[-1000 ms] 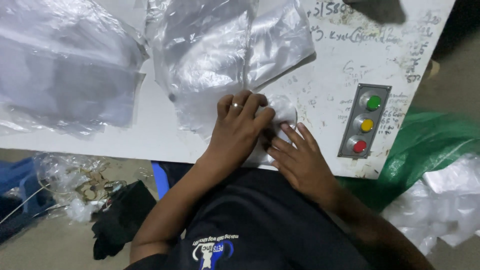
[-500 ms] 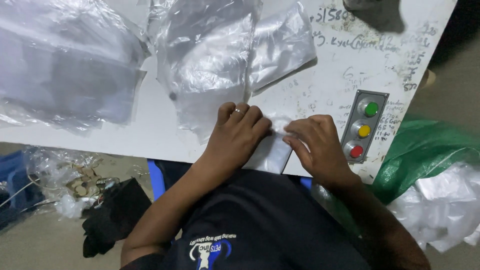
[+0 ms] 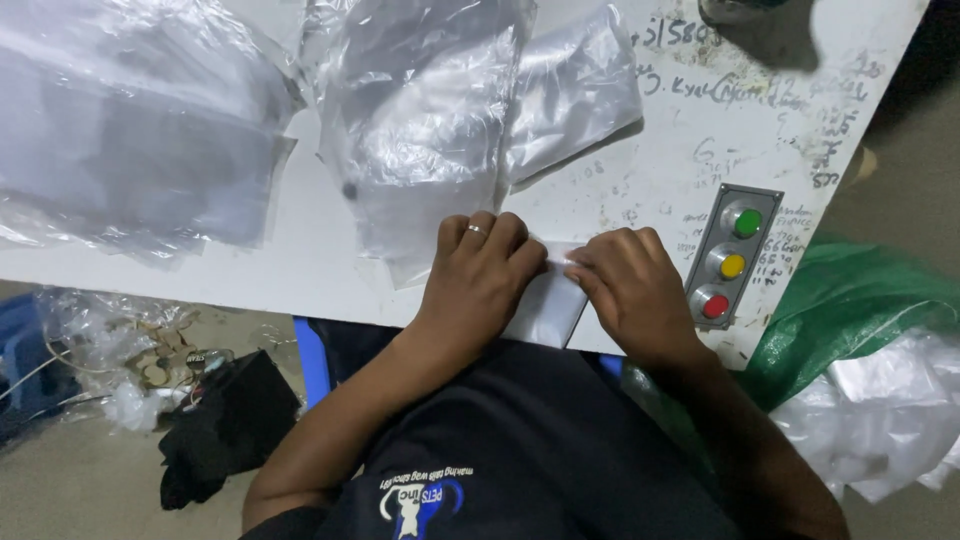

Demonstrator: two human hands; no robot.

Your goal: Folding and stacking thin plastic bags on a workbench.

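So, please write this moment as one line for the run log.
left hand: pressing white packet | right hand: pinching packet edge | place: white table edge

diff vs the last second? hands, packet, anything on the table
The right hand slid up from the table edge beside the left hand; both now pinch the small white packet at its top edge, fingertips nearly meeting. The left hand barely moved. The clear plastic bags, button box and white table stayed put.

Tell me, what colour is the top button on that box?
Green, on the button box, seen in the head view; yellow and red sit below it.
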